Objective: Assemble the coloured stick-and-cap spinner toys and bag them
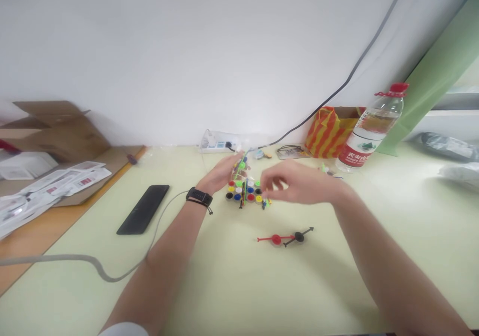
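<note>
Table (224, 286) is carrying one bottle (368, 131) and one striped bag (329, 136) along its back edge, rightward. Two hands are reaching toward that edge: left hand (220, 172) is curling at coloured pieces (242, 166), right hand (295, 180) is bending loosely; I cannot tell whether either is gripping. One flat black device (144, 209) is lying toward the left edge. Two spinners, one red (276, 239), one black (299, 237), are lying nearer the front edge; twelve discs (251, 197) are sitting farther back.
</note>
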The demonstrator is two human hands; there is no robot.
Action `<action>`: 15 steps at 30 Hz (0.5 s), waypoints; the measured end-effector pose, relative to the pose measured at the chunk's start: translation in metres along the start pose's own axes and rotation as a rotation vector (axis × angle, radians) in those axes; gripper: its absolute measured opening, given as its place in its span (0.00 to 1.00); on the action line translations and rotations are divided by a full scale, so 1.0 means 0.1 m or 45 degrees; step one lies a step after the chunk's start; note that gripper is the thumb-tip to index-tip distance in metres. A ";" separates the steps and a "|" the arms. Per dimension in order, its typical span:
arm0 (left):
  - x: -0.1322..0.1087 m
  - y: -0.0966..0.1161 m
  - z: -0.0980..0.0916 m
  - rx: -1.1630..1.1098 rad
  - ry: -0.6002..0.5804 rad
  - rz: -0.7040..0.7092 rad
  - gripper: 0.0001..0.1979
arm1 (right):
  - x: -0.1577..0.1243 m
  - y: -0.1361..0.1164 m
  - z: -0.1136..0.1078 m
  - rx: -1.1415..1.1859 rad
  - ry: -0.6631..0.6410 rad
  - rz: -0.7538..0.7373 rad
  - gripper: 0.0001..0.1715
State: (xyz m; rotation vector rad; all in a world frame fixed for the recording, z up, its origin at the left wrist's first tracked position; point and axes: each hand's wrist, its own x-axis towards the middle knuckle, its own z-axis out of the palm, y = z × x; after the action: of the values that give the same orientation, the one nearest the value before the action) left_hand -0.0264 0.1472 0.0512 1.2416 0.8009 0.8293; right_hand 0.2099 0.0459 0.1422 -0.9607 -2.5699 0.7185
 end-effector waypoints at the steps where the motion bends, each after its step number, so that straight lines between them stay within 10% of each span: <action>1: 0.00 0.00 0.00 -0.026 0.004 0.025 0.22 | 0.04 -0.04 0.10 -0.009 -0.163 0.001 0.05; 6: 0.00 -0.03 0.00 0.118 0.027 0.000 0.20 | 0.23 -0.13 0.63 -0.186 -0.883 0.212 0.12; 10: 0.01 -0.08 0.03 0.260 0.000 0.058 0.19 | 0.27 -0.07 0.79 -0.237 -0.875 0.146 0.12; 15: 0.01 -0.10 0.18 0.342 -0.022 0.168 0.20 | 0.23 -0.03 0.47 -0.015 -0.620 -0.008 0.10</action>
State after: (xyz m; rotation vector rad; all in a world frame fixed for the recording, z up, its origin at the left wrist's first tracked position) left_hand -0.0099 0.1383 0.0442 1.5511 0.8429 0.8351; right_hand 0.1704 0.0430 0.1071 -0.8639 -2.9869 1.0458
